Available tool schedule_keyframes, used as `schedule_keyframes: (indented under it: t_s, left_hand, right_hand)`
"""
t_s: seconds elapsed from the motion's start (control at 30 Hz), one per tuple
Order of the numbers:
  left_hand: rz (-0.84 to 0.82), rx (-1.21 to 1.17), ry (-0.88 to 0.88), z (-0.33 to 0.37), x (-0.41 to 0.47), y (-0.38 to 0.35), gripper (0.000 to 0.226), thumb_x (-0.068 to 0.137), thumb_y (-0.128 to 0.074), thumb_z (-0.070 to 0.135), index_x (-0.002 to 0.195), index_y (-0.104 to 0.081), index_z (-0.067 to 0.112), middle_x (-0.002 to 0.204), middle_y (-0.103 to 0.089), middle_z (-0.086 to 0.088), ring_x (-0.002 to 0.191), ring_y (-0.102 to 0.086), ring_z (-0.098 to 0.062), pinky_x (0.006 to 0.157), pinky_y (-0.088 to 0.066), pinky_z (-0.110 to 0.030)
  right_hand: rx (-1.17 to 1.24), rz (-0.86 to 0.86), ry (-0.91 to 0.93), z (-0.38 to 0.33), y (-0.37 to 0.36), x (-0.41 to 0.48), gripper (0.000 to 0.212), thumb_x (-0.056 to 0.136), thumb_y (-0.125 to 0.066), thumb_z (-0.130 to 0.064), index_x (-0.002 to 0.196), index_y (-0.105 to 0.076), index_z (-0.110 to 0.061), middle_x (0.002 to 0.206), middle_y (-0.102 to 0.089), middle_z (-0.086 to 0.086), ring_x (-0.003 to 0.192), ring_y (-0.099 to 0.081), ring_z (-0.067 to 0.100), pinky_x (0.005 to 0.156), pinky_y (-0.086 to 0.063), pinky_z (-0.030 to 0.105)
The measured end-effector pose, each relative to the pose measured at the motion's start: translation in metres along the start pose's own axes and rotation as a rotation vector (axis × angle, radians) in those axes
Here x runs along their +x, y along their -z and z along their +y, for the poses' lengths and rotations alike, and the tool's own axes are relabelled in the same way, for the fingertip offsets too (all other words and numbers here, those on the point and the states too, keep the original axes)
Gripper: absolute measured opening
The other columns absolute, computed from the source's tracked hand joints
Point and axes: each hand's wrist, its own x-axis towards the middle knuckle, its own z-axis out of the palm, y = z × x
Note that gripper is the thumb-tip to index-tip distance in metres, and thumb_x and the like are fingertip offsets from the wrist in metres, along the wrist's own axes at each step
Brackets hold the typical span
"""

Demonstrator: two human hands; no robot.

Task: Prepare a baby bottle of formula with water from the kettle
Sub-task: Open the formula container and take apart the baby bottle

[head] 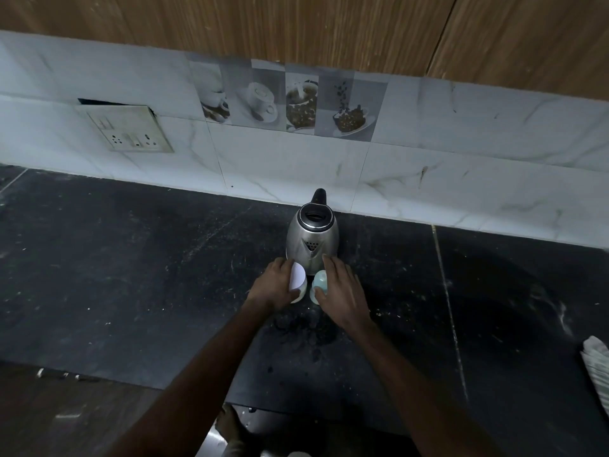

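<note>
Fingers of the left hand (275, 285) wrap a white container (298, 281); those of the right hand (341, 293) curl around a pale green baby bottle (319, 281). Both items stand on the dark counter (131, 258) just in front of the steel kettle (312, 237), side by side, nearly touching. Right of the kettle, well apart, a cloth (596, 367) lies at the counter's edge.

Desk (131, 258): dark stone slab, speckled and scuffed, pale seam lines across it, butted against a tiled wall at the back.
Kettle (312, 238): steel, black lid and handle, upright near the back edge.
White container (298, 285): just in front of the kettle, left.
Pale green bottle (319, 285): beside it, right.
Striped cloth (598, 367): far right edge.
</note>
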Motion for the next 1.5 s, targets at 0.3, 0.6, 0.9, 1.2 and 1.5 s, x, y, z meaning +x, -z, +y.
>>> schedule_keyframes:
  t_s: [0.3, 0.6, 0.9, 1.2, 1.5]
  left_hand:
    - [-0.032, 0.034, -0.039, -0.027, -0.037, -0.005, 0.092, 0.080, -0.075, 0.048, 0.157, -0.035, 0.017, 0.155, -0.039, -0.006, 0.140, -0.043, -0.028, 0.101, -0.052, -0.046]
    - [-0.029, 0.043, -0.086, -0.034, -0.081, -0.017, 0.091, 0.082, -0.070, 0.055, 0.158, -0.037, 0.018, 0.156, -0.041, -0.008, 0.142, -0.044, -0.030, 0.101, -0.053, -0.049]
    - [-0.043, 0.063, -0.134, -0.034, -0.085, -0.016, 0.087, 0.086, -0.073, 0.049, 0.159, -0.035, 0.019, 0.161, -0.035, -0.004, 0.145, -0.040, -0.026, 0.106, -0.049, -0.041]
    - [-0.051, 0.065, -0.123, -0.034, -0.084, -0.015, 0.089, 0.086, -0.072, 0.046, 0.160, -0.030, 0.022, 0.160, -0.032, -0.002, 0.146, -0.039, -0.025, 0.105, -0.050, -0.043]
    - [0.068, 0.042, -0.200, -0.008, -0.073, -0.008, 0.096, 0.089, -0.066, 0.064, 0.162, -0.027, 0.017, 0.164, -0.032, -0.008, 0.149, -0.033, -0.025, 0.120, -0.032, -0.036]
  right_hand:
    - [0.097, 0.129, 0.236, -0.018, -0.013, -0.030, 0.057, 0.089, -0.065, -0.019, 0.143, -0.053, -0.006, 0.142, -0.056, 0.009, 0.129, -0.054, 0.024, 0.104, -0.050, 0.041]
    - [0.247, -0.099, 0.145, -0.036, -0.047, -0.080, 0.068, 0.085, -0.068, -0.018, 0.150, -0.047, -0.014, 0.147, -0.054, 0.004, 0.132, -0.055, 0.019, 0.108, -0.049, 0.030]
    - [0.331, -0.163, 0.064, -0.041, -0.050, -0.097, 0.070, 0.091, -0.069, -0.024, 0.154, -0.040, -0.021, 0.152, -0.047, -0.002, 0.137, -0.051, 0.016, 0.108, -0.047, 0.031]
    - [0.302, 0.094, -0.122, -0.017, -0.027, -0.062, 0.058, 0.087, -0.072, -0.017, 0.141, -0.050, -0.018, 0.132, -0.057, 0.000, 0.115, -0.064, 0.020, 0.090, -0.057, 0.034]
    - [0.313, 0.005, -0.227, 0.015, -0.019, -0.017, 0.088, 0.079, -0.082, -0.016, 0.154, -0.035, -0.012, 0.152, -0.042, 0.011, 0.141, -0.044, 0.029, 0.113, -0.042, 0.041]
